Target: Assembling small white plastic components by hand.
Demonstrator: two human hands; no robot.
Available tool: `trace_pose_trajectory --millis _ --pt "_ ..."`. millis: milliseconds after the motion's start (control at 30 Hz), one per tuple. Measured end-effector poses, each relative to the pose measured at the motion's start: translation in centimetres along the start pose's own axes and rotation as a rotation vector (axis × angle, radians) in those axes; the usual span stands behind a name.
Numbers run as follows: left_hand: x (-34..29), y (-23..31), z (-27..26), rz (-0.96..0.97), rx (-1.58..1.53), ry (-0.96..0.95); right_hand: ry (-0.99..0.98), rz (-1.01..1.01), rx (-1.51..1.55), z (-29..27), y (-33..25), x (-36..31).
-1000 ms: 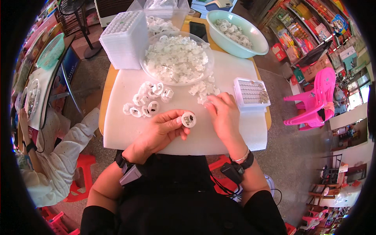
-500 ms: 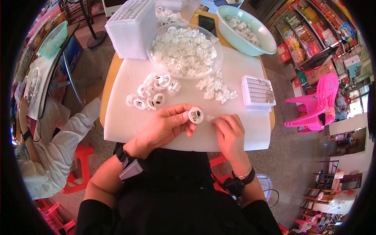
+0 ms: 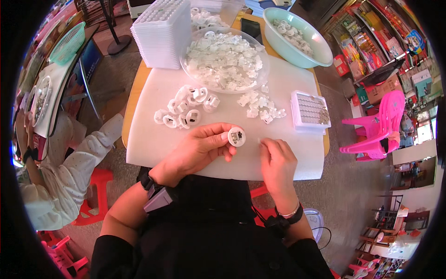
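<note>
Between the thumb and fingers of my left hand is a round white plastic part, its face turned up, with metal and black pieces inside. To the right of it, my right hand is held just above the white foam sheet, apart from the part. Thumb and forefinger there are pinched together; a tiny pale bit may be at their tips, too small to make out. Beyond my left hand lies a pile of similar white round parts. A loose heap of small clear-white plastic pieces lies farther right.
A clear bowl of small pieces stands behind, beside stacked white trays. A pale green basin holds more parts. At right is a small tray with rows of metal bits. Another person sits at left; pink chairs stand right.
My right hand has drawn slightly away from the round part, and the translucent piece at its fingertips shows less. The left hand keeps its hold. The whole view has shifted a little.
</note>
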State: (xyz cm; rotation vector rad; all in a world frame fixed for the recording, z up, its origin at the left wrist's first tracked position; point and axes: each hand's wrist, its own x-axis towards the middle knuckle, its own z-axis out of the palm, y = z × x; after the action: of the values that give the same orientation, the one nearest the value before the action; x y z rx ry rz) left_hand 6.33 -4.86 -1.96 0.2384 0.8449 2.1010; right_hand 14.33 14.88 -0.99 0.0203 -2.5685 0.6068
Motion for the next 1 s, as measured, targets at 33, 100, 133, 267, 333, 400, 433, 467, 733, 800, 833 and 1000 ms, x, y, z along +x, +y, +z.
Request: trace_pose_trajectory --millis 33,100,133,267,333,400,433,467,733,800,833,1000 --pt "0.0 0.1 0.1 -0.010 0.008 -0.010 -0.003 0.023 0.013 -0.4 0.1 -0.1" --pt "0.1 0.2 0.3 -0.018 0.013 -0.005 -0.007 0.104 0.155 -1.3 -0.1 0.1" --pt "0.1 0.1 0.3 -0.029 0.019 -0.002 -0.010 0.189 0.293 -1.8 -0.5 0.2" --pt "0.1 0.0 -0.1 -0.027 0.022 -0.019 -0.022 0.009 0.453 -2.8 -3.0 1.3" --pt "0.1 -0.1 -0.2 -0.021 0.024 -0.041 -0.040 -0.072 0.429 -2.4 -3.7 1.5" --pt "0.2 -0.1 -0.2 -0.017 0.040 -0.051 -0.059 -0.152 0.403 -2.1 -3.8 1.8" --pt "0.2 -0.2 -0.2 -0.012 0.056 -0.059 -0.056 -0.181 0.384 -1.8 -3.6 1.8" --pt "0.2 -0.2 -0.3 -0.012 0.056 -0.058 -0.054 -0.209 0.365 -1.6 -3.5 1.8" --pt "0.2 -0.4 -0.4 0.018 0.052 -0.089 -0.045 -0.276 0.272 -1.6 -3.6 1.9" --pt "0.1 -0.5 -0.4 0.025 0.063 -0.080 -0.041 -0.278 0.268 -1.7 -3.7 1.9" --pt "0.2 -0.5 -0.4 0.030 0.072 -0.074 -0.046 -0.281 0.262 -1.6 -3.6 1.9" --pt "0.3 -0.5 -0.5 0.036 0.120 -0.064 -0.074 -0.303 0.242 -1.9 -3.6 2.1"
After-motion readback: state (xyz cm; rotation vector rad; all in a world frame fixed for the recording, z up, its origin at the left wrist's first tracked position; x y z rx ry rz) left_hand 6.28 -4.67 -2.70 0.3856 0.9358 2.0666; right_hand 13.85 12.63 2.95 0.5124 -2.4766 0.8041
